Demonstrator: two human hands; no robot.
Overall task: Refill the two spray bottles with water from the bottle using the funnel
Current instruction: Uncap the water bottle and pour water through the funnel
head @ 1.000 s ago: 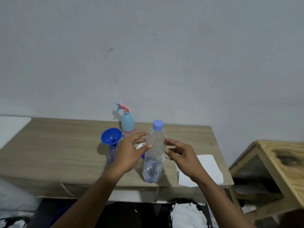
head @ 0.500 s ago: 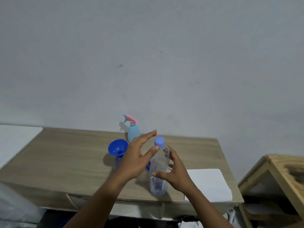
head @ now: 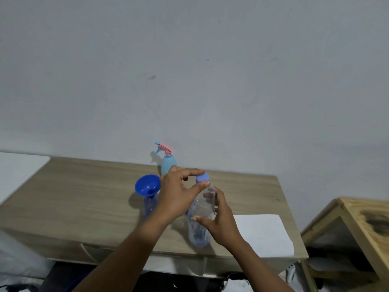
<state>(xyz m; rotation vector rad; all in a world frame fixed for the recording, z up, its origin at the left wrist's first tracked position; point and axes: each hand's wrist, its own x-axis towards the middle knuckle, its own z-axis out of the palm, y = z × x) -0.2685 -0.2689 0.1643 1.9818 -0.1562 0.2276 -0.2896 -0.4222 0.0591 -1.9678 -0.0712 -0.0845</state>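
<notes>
A clear water bottle (head: 200,228) with a pale blue cap (head: 202,178) stands near the table's front edge. My right hand (head: 219,222) grips its body from the right. My left hand (head: 179,192) pinches the cap between thumb and fingers. Just left of my hands, a dark blue funnel (head: 147,185) sits in the neck of a clear spray bottle (head: 150,205) with no spray head. A light blue spray bottle (head: 167,163) with a pink trigger head stands by the wall, partly hidden behind my left hand.
The wooden table (head: 73,197) runs along a grey wall. A white sheet (head: 263,234) lies at its right front corner. A wooden stool (head: 357,220) stands to the right and a white surface (head: 19,169) to the left.
My right hand closed round the bottle's body. My left hand rose from beside the bottle to its cap and now pinches it.
</notes>
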